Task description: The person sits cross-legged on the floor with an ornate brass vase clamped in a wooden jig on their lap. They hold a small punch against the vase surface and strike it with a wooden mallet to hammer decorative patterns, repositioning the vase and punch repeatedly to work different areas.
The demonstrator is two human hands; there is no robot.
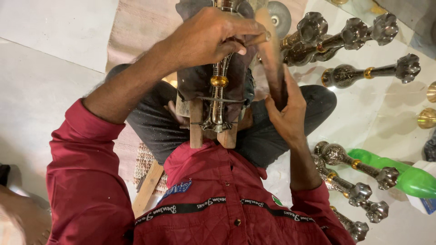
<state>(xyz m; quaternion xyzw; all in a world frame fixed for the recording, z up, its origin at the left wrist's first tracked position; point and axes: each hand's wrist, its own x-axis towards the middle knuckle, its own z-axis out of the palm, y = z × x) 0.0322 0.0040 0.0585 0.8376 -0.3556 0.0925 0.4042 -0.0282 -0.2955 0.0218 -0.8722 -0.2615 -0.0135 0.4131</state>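
Closest to the lens, the dark red quilted shirt point(200, 199) with black printed bands fills the lower frame, its sleeves running up to both bare forearms. Beyond it lie the dark grey trousers point(272, 131) of the seated person, knees spread over the pale tiled floor point(41, 90). Between the knees stands a wooden clamp stand point(196, 127) of two upright posts, wrapped above in dark, worn cloth point(193, 84), and held in it is the slender engraved silver-coloured metal stem with a brass ring point(219, 90), pointing away from the camera. The left hand point(211, 36) is curled shut over the top of that stem, fingers also pinching one end of a long flat brown strip point(272, 59). The right hand point(285, 111) grips the lower end of the same strip, fingers wrapped around it, so the strip slants just beside the stem. To the right, on the floor, lie finished engraved metal stems with flower-shaped ends point(363, 72) above, and a second cluster point(359, 181) below, beside a green plastic bottle point(399, 174). A small round grey disc point(279, 16) sits near the top.
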